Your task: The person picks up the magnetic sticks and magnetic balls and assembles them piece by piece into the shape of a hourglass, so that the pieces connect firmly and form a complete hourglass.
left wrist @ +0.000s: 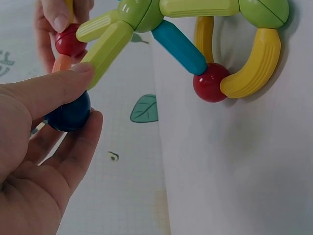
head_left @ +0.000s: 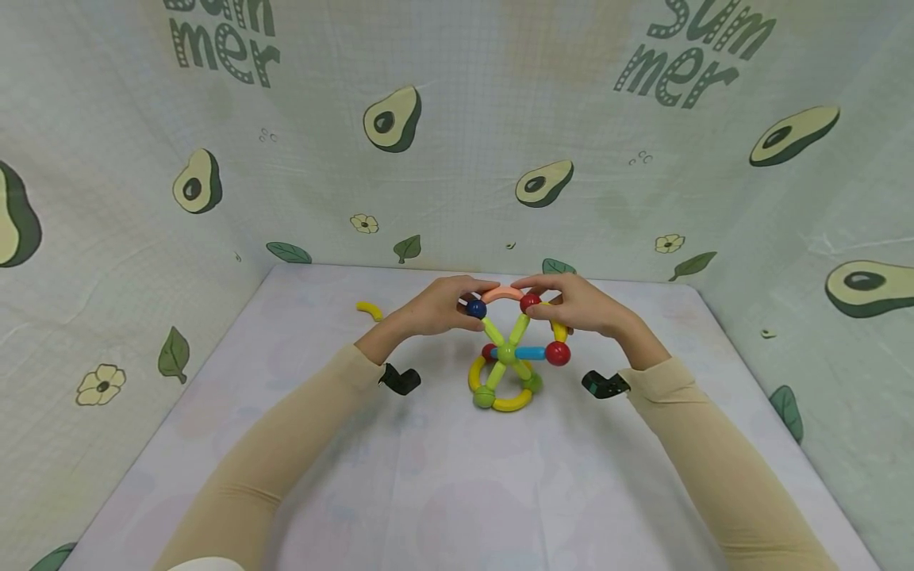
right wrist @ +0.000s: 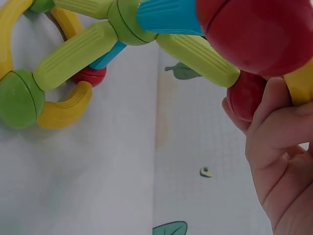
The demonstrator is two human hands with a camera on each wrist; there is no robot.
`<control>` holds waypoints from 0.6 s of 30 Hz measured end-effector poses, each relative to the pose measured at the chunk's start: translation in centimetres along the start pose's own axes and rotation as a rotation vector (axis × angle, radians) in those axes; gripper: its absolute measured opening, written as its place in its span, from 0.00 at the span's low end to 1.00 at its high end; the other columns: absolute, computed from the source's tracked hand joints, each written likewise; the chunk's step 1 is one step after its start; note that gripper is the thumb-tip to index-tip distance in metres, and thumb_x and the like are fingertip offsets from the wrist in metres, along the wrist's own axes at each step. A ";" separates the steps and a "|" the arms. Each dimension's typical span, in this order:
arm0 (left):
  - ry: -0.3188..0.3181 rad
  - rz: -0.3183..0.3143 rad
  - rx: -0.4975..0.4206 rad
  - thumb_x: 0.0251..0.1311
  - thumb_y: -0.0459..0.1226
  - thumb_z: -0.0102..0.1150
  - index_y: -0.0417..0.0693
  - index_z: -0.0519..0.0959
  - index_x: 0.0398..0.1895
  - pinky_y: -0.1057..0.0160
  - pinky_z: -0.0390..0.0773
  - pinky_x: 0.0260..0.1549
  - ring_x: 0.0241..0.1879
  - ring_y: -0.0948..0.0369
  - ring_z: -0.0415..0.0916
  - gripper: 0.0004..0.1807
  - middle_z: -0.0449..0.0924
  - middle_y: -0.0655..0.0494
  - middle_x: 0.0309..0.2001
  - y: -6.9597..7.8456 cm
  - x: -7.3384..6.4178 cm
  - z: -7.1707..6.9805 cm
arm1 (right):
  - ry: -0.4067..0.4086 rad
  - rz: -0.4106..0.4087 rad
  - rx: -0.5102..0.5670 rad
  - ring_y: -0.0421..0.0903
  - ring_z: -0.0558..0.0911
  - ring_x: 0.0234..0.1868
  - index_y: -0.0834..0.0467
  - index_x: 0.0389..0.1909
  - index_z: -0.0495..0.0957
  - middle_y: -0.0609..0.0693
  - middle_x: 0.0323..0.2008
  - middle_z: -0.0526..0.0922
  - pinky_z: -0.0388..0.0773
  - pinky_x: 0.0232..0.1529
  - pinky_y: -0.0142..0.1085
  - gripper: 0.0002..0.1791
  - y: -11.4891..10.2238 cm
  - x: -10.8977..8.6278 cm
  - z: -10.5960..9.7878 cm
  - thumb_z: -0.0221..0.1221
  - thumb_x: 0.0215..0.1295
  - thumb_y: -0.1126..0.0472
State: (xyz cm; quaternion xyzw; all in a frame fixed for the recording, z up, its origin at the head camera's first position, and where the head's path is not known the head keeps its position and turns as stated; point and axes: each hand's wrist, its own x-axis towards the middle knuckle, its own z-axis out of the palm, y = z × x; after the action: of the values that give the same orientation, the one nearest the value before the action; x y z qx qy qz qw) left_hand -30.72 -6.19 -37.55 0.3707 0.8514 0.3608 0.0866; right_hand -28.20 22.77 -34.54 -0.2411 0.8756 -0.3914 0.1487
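Observation:
A toy built of balls and rods stands on the table, with a green ball at its centre. Below, several yellow curved rods join balls into a ring on the tabletop. My left hand pinches the dark blue ball at the upper left between thumb and fingers. At the upper right, my right hand grips a red ball. A pink curved rod bridges these two balls. Another red ball ends a blue rod, below a yellow curved rod by the right hand.
A loose yellow curved rod lies on the table left of the toy, near the left wrist. Behind the table hangs a cloth printed with avocados and leaves. Black wrist cameras sit under both wrists.

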 end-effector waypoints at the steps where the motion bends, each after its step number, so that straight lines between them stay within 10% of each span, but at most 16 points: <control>1: -0.002 -0.001 0.001 0.64 0.33 0.75 0.52 0.70 0.79 0.66 0.83 0.56 0.59 0.58 0.79 0.41 0.78 0.54 0.64 0.0 0.0 0.0 | 0.000 0.000 0.004 0.52 0.72 0.16 0.50 0.74 0.75 0.59 0.60 0.79 0.74 0.19 0.35 0.28 0.0 0.0 0.0 0.64 0.75 0.58; 18: 0.011 -0.030 -0.053 0.65 0.32 0.74 0.59 0.65 0.82 0.62 0.83 0.59 0.63 0.54 0.80 0.44 0.76 0.51 0.69 -1.3 -1.1 -0.8 | 0.044 0.041 0.018 0.50 0.73 0.18 0.50 0.74 0.75 0.60 0.57 0.81 0.74 0.20 0.35 0.28 0.5 -0.2 0.2 0.64 0.75 0.55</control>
State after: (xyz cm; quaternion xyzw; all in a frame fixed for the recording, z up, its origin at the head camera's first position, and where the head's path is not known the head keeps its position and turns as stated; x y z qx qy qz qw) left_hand -31.01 -8.00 -38.01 0.3535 0.8475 0.3839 0.0972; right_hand -28.11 23.01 -35.01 -0.2130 0.8798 -0.4015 0.1396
